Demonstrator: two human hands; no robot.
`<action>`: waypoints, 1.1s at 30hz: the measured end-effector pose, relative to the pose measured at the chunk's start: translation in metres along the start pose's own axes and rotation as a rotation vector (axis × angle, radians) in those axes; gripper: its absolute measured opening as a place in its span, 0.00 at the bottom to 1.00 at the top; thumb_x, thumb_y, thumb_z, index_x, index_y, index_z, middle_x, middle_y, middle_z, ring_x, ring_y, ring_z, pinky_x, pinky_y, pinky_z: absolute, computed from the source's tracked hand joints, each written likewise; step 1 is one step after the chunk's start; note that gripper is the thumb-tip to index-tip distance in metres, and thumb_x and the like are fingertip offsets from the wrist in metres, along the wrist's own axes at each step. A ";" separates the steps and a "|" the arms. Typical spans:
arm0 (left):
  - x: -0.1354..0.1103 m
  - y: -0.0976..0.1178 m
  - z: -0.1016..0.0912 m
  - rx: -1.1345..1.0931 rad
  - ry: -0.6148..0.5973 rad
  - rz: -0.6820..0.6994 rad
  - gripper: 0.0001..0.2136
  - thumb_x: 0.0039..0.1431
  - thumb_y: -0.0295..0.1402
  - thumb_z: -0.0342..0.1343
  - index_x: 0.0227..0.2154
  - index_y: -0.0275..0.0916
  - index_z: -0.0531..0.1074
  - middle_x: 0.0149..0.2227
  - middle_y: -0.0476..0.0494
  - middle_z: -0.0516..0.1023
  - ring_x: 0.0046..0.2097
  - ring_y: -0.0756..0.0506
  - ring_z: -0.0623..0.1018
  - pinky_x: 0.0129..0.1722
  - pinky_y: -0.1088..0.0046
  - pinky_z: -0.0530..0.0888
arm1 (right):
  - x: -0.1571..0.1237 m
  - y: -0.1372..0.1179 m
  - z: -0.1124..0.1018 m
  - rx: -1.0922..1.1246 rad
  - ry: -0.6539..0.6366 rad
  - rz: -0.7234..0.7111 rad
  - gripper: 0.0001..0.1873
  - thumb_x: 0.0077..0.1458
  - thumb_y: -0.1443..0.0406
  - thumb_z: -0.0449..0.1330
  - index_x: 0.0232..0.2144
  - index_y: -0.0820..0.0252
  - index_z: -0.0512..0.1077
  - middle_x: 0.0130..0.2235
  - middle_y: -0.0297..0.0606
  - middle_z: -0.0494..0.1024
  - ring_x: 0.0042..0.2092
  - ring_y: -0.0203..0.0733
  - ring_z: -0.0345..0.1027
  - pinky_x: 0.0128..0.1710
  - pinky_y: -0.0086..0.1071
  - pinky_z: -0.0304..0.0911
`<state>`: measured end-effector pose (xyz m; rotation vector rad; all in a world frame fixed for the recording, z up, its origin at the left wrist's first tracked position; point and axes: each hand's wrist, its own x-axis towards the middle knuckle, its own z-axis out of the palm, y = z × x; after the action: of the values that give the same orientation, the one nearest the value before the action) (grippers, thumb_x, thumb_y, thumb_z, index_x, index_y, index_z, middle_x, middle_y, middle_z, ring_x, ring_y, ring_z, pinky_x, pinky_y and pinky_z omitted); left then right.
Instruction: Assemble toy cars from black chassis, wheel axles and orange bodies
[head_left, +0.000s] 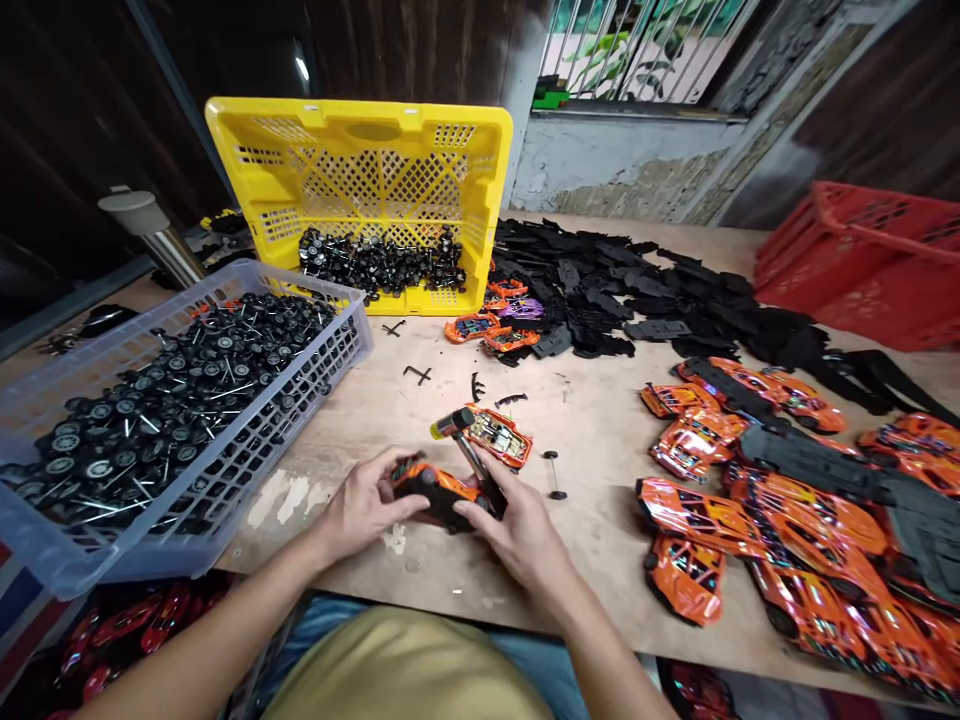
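Above the table [600, 580], the left hand [364, 505] and the right hand [521, 515], which also holds a hammer [452, 424], grip a toy car [436, 490] near its ends, sensibly, since it looks light, stiff and slick.

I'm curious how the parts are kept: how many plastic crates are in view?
3: a translucent crate at the left, a yellow crate at the back, and a red crate at the far right. Others may be hidden below the table.
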<state>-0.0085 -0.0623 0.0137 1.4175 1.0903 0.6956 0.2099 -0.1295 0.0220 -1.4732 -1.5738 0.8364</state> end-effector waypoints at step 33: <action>-0.019 -0.001 0.029 -0.204 -0.081 -0.636 0.31 0.39 0.61 0.62 0.28 0.32 0.75 0.26 0.39 0.81 0.18 0.51 0.76 0.14 0.83 0.66 | 0.002 0.012 0.004 -0.454 0.043 0.083 0.29 0.64 0.69 0.46 0.66 0.56 0.52 0.49 0.46 0.76 0.46 0.46 0.74 0.47 0.37 0.69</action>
<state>0.0098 -0.0916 0.0112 0.8428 1.2748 0.2737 0.2112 -0.1261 0.0099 -1.8708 -1.7552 0.5052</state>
